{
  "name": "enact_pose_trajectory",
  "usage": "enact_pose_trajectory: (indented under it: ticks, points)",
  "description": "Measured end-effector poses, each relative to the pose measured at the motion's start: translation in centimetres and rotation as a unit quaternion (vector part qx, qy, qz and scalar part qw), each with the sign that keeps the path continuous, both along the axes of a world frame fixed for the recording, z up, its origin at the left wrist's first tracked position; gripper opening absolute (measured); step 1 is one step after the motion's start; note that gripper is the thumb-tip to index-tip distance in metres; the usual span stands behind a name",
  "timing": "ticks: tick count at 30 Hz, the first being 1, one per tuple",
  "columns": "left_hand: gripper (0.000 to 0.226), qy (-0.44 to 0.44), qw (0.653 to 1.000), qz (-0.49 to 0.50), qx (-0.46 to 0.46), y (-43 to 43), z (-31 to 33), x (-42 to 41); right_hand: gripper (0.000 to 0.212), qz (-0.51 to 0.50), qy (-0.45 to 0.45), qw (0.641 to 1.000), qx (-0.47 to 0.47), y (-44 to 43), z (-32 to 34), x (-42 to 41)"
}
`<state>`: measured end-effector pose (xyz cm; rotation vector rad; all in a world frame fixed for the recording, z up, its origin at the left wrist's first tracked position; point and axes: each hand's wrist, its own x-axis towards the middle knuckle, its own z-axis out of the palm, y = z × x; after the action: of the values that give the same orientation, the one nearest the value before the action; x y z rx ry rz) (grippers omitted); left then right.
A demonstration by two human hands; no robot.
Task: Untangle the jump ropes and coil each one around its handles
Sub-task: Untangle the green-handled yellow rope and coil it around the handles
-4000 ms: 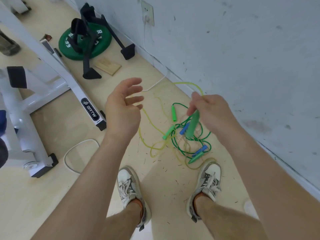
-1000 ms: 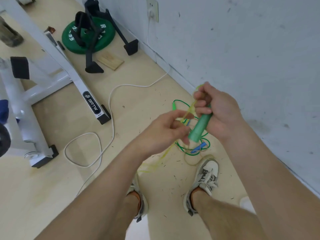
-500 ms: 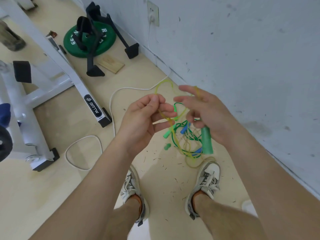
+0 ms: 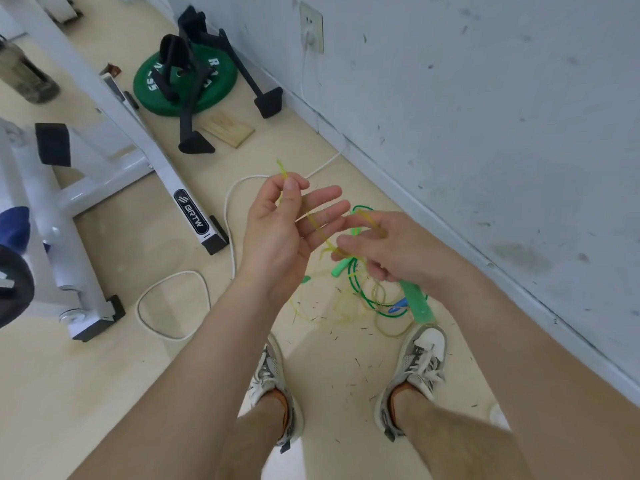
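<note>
Left hand [image 4: 277,233] up at centre frame, thumb and forefinger pinching the yellow rope [image 4: 313,221]; other fingers [image 4: 322,195] spread loose. Rope end sticks up past the pinch toward 12 o'clock, and the rope runs down toward 4 o'clock across the left palm to the right hand [image 4: 391,247].

Right hand just beside the left at its 3 o'clock, fingers half curled, yellow rope looped over the forefinger and caught between thumb and fingers. The lower fingers grip a green handle [image 4: 417,303], which pokes out below the hand toward 5 o'clock, tilted, off the floor [image 4: 173,358].

Rest of the ropes in a tangle on the floor below the hands, between hands and shoes: yellow loops at 6 o'clock of the left wrist, green rope [image 4: 360,294] looping at 6 o'clock of the right hand, second light green handle [image 4: 338,267] just under the right thumb, a blue handle [image 4: 397,306] inside the green loops beside the held handle. Cannot tell which rope goes with which handle.

Shoes [image 4: 420,358] at 6 o'clock of the tangle, right toe touching a yellow loop. White cable [image 4: 227,216] snakes on the floor at 9 o'clock of the left hand, up to a wall socket [image 4: 311,27] at 12 o'clock. White frame [image 4: 162,168] and green weight plate [image 4: 183,83] at 10–11 o'clock, well apart from the ropes. Wall [image 4: 485,116] along the right.
</note>
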<state>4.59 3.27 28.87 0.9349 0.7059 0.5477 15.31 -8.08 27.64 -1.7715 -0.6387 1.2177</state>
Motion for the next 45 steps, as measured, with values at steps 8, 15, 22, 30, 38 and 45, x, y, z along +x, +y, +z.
enact_pose_trajectory:
  ticks: [8, 15, 22, 30, 38, 45]
  points:
    - [0.018, 0.012, 0.992, 0.094, 0.077, 2.3, 0.5, -0.8, 0.01, 0.037, 0.022, 0.999, 0.005, 0.0, 0.2, 0.4]
    - [0.017, 0.083, 0.987, 0.134, -0.013, 3.8, -0.2, -1.3, 0.008, -0.168, 0.14, 0.967, 0.127, -0.1, 0.2, 1.5]
    - [0.021, 0.465, 0.86, 0.005, 0.212, 6.1, -3.4, -2.6, 0.027, -0.125, 0.262, 0.943, 0.163, -1.2, 0.5, 2.4]
    - [0.06, 0.456, 0.706, -0.251, 0.48, 3.2, -3.5, -1.7, 0.02, -0.047, 0.221, 0.967, 0.12, -1.4, 0.9, 2.4]
    - [0.011, 0.234, 0.881, -0.205, 0.355, 0.7, -1.0, -0.2, 0.021, -0.037, 0.099, 0.994, 0.0, -1.4, 1.0, 2.4]
    - [0.035, 0.364, 0.75, -0.219, 0.507, 1.9, -0.9, -0.4, 0.024, -0.307, -0.059, 0.95, -0.021, -1.4, -0.7, 4.0]
